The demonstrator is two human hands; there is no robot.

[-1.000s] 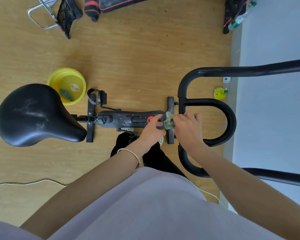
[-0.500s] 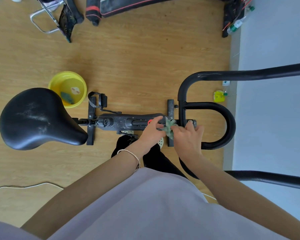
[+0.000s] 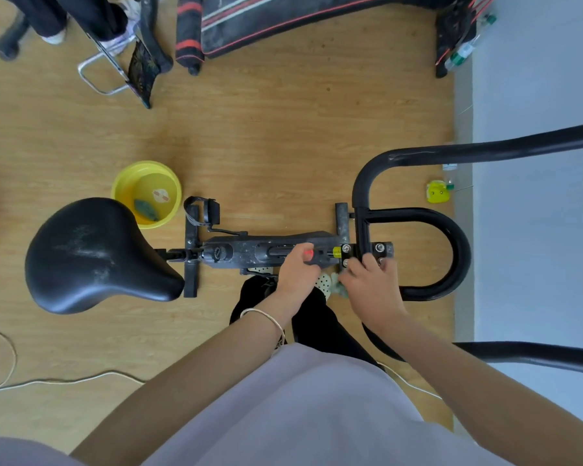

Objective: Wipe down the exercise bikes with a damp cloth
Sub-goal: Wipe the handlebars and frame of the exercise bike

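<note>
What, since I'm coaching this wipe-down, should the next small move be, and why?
Probably sweep the cloth forward across the bolted clamp plate. The right hand holds the cloth bunched at the plate's near edge, the bolts beyond the hand look uncovered, and the left hand grips the frame by the red knob.

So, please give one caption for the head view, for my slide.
Overhead, the left hand holds the bike frame while the right hand holds a cloth by the handlebar clamp.
</note>
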